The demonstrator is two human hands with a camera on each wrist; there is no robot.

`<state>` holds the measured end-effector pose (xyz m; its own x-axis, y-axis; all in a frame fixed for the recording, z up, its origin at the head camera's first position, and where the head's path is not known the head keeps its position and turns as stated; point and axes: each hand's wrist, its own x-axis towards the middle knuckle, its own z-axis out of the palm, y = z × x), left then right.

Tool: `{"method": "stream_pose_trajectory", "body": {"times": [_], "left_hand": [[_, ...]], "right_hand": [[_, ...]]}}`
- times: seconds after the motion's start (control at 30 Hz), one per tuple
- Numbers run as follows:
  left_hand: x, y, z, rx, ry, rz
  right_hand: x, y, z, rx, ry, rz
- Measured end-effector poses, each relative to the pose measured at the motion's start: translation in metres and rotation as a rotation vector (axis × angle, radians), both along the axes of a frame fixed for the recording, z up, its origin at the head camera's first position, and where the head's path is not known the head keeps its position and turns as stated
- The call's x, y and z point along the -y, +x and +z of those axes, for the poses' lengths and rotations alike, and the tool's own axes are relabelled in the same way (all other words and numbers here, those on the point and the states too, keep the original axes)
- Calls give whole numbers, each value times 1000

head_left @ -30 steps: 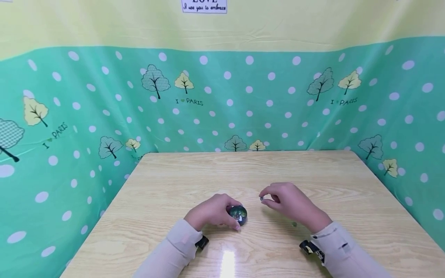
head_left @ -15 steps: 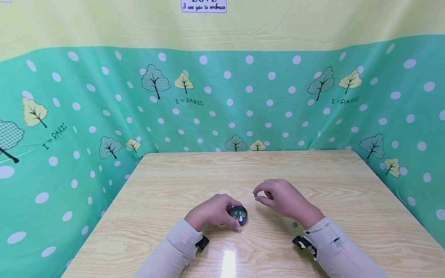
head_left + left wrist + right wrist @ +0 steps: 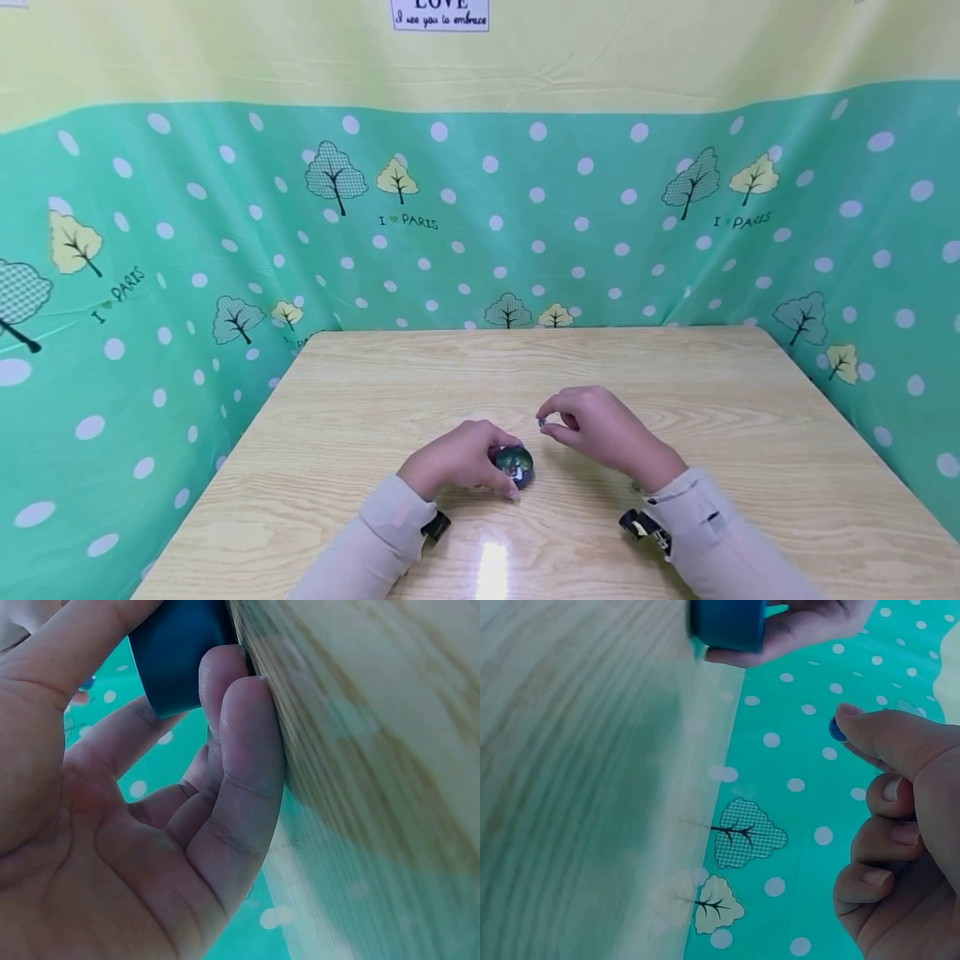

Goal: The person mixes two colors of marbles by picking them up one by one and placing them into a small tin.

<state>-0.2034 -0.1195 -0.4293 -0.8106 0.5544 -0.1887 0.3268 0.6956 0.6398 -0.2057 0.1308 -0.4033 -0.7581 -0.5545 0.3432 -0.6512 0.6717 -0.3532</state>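
Note:
My left hand [image 3: 459, 454] grips a short, dark cylindrical container [image 3: 515, 467] standing on the table, thumb and fingers around its side. From above, its round top looks dark and shiny with green glints; what is inside cannot be made out. In the left wrist view the container [image 3: 180, 656] shows a smooth blue wall. My right hand [image 3: 596, 423] pinches a small glass marble [image 3: 542, 422] between thumb and index finger, above the table and apart from the container. The marble [image 3: 837, 730] looks blue in the right wrist view, with the other fingers curled in.
A small green marble [image 3: 636, 486] lies on the wooden table [image 3: 375, 375], partly hidden by my right wrist. Green polka-dot cloth [image 3: 525, 217] hangs behind and at both sides. Glare marks the table's near part.
My right hand has moved left with the pinched marble, closer to the container. The left hand and container have stayed in place. My right wrist now partly covers the green marble.

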Motion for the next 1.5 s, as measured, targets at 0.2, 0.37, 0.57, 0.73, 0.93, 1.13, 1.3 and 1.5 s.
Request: {"method": "stream_pose_trajectory", "body": {"times": [0.2, 0.37, 0.57, 0.73, 0.93, 1.13, 1.3, 1.5], "left_hand": [[0, -1, -1, 4, 13, -11], [-1, -1, -1, 9, 9, -16], [-1, 0, 0, 15, 12, -18], [-1, 1, 0, 13, 17, -22], [-1, 0, -1, 3, 17, -20], [0, 1, -1, 7, 23, -14], [-1, 2, 0, 2, 34, -21], [-1, 2, 0, -7, 25, -18]], "right_hand": [[4, 0, -8, -14, -16, 16], [7, 2, -11, 8, -10, 24], [13, 6, -13, 10, 13, 37], [16, 9, -14, 32, 62, 13], [20, 10, -16, 67, 83, 15], [22, 12, -18, 77, 74, 49], [23, 13, -19, 76, 66, 57], [24, 13, -20, 68, 71, 62]]}}
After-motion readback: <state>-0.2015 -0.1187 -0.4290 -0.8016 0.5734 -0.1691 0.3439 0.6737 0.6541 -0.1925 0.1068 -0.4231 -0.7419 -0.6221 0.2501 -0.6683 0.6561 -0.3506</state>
